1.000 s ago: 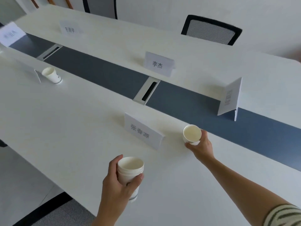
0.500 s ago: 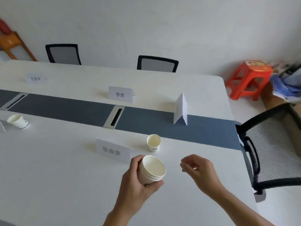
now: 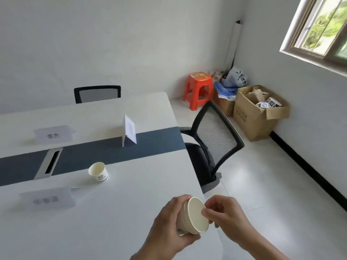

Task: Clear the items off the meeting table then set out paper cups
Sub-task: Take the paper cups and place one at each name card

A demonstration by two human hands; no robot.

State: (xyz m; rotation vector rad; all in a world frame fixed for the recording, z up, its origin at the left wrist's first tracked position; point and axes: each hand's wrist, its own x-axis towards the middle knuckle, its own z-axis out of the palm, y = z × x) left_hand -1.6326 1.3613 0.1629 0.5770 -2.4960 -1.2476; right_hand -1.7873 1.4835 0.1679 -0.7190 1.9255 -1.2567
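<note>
The left hand (image 3: 168, 228) is curled round a stack of paper cups (image 3: 194, 215), thumb below and fingers over the top. The stack is tipped so its mouth faces three o'clock. The right hand (image 3: 226, 214) is half closed, and its thumb and fingertips (image 3: 206, 212) pinch the rim of the innermost cup. Both hands are above the near corner of the meeting table (image 3: 93, 231). At ten o'clock from the stack, well apart, a single paper cup (image 3: 98, 172) stands upright just beside the table's dark strip (image 3: 93, 156). A name card (image 3: 47, 200) stands at nine o'clock.
</note>
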